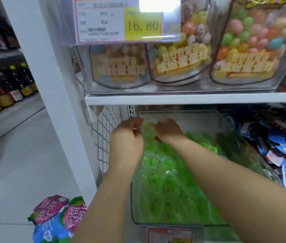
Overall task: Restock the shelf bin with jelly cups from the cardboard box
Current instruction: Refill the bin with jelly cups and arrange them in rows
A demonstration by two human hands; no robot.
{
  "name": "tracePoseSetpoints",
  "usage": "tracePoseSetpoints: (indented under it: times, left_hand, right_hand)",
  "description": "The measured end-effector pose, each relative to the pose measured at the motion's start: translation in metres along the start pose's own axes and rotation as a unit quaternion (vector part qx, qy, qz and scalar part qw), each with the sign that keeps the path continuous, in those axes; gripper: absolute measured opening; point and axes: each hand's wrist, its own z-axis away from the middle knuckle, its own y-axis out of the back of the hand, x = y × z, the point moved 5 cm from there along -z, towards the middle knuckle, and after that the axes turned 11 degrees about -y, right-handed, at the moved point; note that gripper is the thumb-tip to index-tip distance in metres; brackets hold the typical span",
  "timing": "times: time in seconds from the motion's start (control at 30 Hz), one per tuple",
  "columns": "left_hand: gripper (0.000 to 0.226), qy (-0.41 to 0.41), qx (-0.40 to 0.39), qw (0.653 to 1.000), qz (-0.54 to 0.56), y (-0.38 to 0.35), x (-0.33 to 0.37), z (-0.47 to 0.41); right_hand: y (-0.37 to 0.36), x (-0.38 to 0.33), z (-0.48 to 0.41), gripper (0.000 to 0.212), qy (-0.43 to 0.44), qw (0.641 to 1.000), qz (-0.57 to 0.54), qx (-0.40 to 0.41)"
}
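A clear plastic shelf bin [226,123] on the lower shelf is filled with several green jelly cups [165,181]. Both my hands reach into its back left part. My left hand [130,132] hovers at the bin's left wall with its fingers curled away from me; a small shiny bit shows at the fingertips, and what they hold is hidden. My right hand [169,131] lies on the pile just to the right, its fingers curled down around green jelly cups. The cardboard box is out of view.
A white shelf board [191,99] hangs low over the bin, carrying tubs of coloured candy eggs [240,41]. A wire mesh panel [105,134] and a white post [56,85] stand to the left. Blue packets [282,148] fill the neighbouring bin. Pink and blue bags [56,220] lie on the floor.
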Motion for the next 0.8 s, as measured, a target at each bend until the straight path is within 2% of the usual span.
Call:
tracePoseSetpoints:
  times: [0.2, 0.33, 0.4, 0.47, 0.53, 0.63, 0.7, 0.8]
  left_hand:
    - [0.028, -0.022, -0.002, 1.000, -0.008, -0.004, -0.004, -0.001]
    - [0.029, -0.044, -0.001, 0.999, -0.014, -0.004, 0.001, -0.001]
    - [0.028, -0.061, -0.006, 0.998, -0.023, -0.005, 0.004, -0.001]
    - [0.029, -0.078, -0.025, 0.995, -0.054, -0.004, 0.007, -0.003]
    - [0.031, -0.087, -0.054, 0.990, -0.095, -0.003, 0.013, -0.003]
    - [0.034, -0.094, -0.092, 0.983, -0.129, 0.000, 0.030, 0.002]
    - [0.034, -0.098, -0.125, 0.977, -0.141, -0.006, 0.046, 0.009]
    - [0.032, -0.102, -0.216, 0.960, -0.146, -0.034, 0.060, 0.023]
  right_hand:
    - [-0.013, 0.019, -0.016, 0.018, -0.093, 0.971, -0.213, -0.048]
    - [-0.015, 0.020, -0.015, 0.024, -0.112, 0.952, -0.275, -0.071]
    - [-0.014, 0.019, -0.013, 0.029, -0.108, 0.954, -0.267, -0.080]
    - [0.003, 0.013, -0.004, 0.031, -0.060, 0.984, -0.161, -0.054]
    - [0.034, 0.004, 0.014, 0.029, 0.024, 1.000, 0.009, 0.013]
    - [0.081, 0.005, 0.049, 0.019, 0.111, 0.975, 0.176, 0.075]
    - [0.095, 0.022, 0.063, 0.016, 0.128, 0.952, 0.274, 0.049]
    - [0.097, 0.052, 0.070, 0.023, 0.140, 0.942, 0.301, 0.045]
